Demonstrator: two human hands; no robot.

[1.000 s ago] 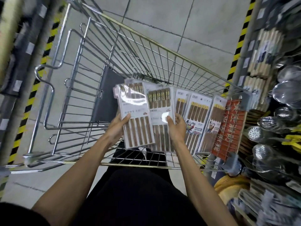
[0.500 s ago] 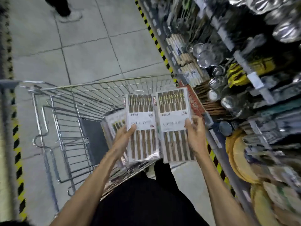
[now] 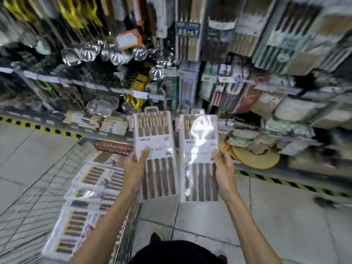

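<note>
Now both packs of chopsticks are held upright, side by side with a narrow gap between them, in front of the shop shelf (image 3: pixel 133 94). The left hand (image 3: pixel 135 169) grips the left pack (image 3: pixel 158 130) at its left edge, thumb pressed on the label, fingers clamped on it from behind. The right hand (image 3: pixel 224 173) clamps the right pack (image 3: pixel 200 180) at its right edge likewise. Lower left, more packs (image 3: pixel 95 176) lie in the wire cart (image 3: pixel 28 216). Ladles (image 3: pixel 114 56) hang above, blurred.

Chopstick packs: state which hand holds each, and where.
The left hand grips the left chopstick pack by its left edge; the right hand grips the right chopstick pack by its right edge.
</note>
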